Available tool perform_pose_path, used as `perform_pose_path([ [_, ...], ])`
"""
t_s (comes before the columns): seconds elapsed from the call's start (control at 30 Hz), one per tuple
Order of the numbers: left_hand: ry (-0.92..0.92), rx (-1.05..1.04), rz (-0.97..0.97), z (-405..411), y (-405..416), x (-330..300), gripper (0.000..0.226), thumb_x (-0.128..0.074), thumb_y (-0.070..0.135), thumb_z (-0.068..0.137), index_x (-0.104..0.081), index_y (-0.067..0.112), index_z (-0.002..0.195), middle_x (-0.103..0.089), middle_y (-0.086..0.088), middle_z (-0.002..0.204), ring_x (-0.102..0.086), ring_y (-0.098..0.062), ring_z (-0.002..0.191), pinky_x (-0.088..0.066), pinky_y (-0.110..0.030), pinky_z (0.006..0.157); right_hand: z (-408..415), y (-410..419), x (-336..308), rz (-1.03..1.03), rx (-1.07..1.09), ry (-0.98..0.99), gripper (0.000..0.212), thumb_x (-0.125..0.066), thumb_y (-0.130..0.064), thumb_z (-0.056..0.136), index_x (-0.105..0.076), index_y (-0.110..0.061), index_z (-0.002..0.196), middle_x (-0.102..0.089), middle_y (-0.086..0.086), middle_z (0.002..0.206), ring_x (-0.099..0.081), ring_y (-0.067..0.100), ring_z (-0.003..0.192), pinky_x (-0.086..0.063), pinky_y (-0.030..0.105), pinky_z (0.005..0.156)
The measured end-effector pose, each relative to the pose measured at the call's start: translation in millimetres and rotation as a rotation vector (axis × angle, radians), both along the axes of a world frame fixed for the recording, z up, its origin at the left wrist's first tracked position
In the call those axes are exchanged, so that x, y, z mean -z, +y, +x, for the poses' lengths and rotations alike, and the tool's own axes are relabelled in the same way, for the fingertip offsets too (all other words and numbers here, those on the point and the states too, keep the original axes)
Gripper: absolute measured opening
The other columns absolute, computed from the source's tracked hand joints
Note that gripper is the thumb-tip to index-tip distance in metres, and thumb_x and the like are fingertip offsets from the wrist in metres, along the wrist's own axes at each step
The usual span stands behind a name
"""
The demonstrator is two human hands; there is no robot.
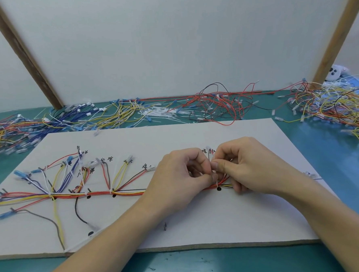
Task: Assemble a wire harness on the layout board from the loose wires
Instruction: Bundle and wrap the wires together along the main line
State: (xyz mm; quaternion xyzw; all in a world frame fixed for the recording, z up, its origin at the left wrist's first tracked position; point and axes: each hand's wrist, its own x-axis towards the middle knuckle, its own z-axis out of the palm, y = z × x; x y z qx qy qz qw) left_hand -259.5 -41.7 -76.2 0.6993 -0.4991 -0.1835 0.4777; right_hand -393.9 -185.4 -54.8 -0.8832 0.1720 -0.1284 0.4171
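Pinching a white tie [215, 181] with both your left hand [182, 173] and right hand [246, 165] on the wire bundle [114, 192] mid-board [174, 134] (knuckles hide the knot); loose wires [214, 104] piled behind.

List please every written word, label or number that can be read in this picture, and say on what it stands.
"棕", handwritten on the layout board, beside a wire end at.
"棕", handwritten on the board just above the left hand, at.
Other handwritten characters by the branch ends, such as at and: too blurred to read.
No printed labels, brands or numbers can be seen.
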Motion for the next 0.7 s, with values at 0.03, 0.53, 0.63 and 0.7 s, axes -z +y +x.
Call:
perform_pose_path([
  [0.03, 0.001, 0.002, -0.001, 0.2, -0.1, 0.0, 0.021, -0.084, 0.019, 0.079, -0.065, 0.021, 0.073, -0.069, 0.007, 0.063, -0.045, -0.001, 0.051, -0.036, -0.015, 0.054, 0.2, -0.3, 0.8, 0.011, 0.002, -0.003, 0.023, -0.065, -0.017, 0.099, -0.067, -0.018, 0.076, -0.06, 0.003, 0.042, -0.051, 0.015, 0.031, -0.04, 0.024, 0.036],
  [0.53, 0.028, 0.017, 0.005, 1.1, -0.5, 2.2, 0.016, -0.08, 0.023, 0.082, -0.065, 0.022, 0.077, -0.072, 0.005, 0.067, -0.052, -0.005, 0.055, -0.039, -0.018, 0.056, -2.4, -4.6, -5.9, 0.147, -0.019, 0.083, 0.018, -0.067, -0.022, 0.098, -0.07, -0.023, 0.08, -0.067, 0.011, 0.053, -0.06, 0.022, 0.042, -0.048, 0.03, 0.046],
  [0.63, 0.029, 0.015, 0.004, 1.2, -1.2, 2.7, 0.017, -0.081, 0.022, 0.081, -0.065, 0.022, 0.077, -0.07, 0.008, 0.064, -0.05, -0.003, 0.053, -0.037, -0.016, 0.055, -1.2, -3.2, -5.6, 0.144, 0.003, 0.065, 0.02, -0.066, -0.017, 0.098, -0.07, -0.02, 0.078, -0.066, 0.01, 0.051, -0.059, 0.022, 0.04, -0.049, 0.035, 0.047],
  [0.7, 0.027, 0.018, 0.005, 1.1, -1.6, 2.4, 0.018, -0.083, 0.021, 0.08, -0.065, 0.022, 0.076, -0.068, 0.009, 0.063, -0.048, -0.002, 0.052, -0.036, -0.014, 0.054, 0.4, -1.9, -4.2, 0.123, 0.025, 0.053, 0.021, -0.066, -0.013, 0.097, -0.068, -0.017, 0.077, -0.064, 0.005, 0.048, -0.059, 0.018, 0.037, -0.048, 0.03, 0.043],
])
